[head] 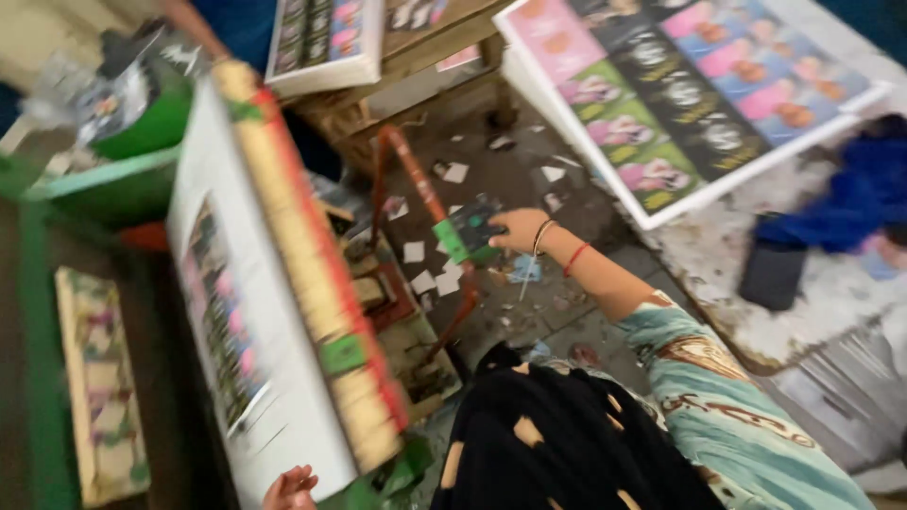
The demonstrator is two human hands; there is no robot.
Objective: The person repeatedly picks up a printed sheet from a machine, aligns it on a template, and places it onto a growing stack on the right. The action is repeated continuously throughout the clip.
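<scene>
My right hand [518,229] reaches forward and down, its fingers closed on a small dark and green card packet [468,232] held over the littered floor. My left hand [289,489] shows only at the bottom edge, fingers curled against the lower corner of a tall stack of white printed sheets [248,312] that tilts toward me. The stack's edge is striped red and tan, with a green tab [342,354] sticking out partway down. The view is blurred.
A big printed sheet of pink, green and blue panels [680,94] lies on a worn table at the right, with blue cloth [855,198] and a dark box [773,274] beside it. Paper scraps [416,253] litter the floor. A wooden bench holds another printed stack [326,38].
</scene>
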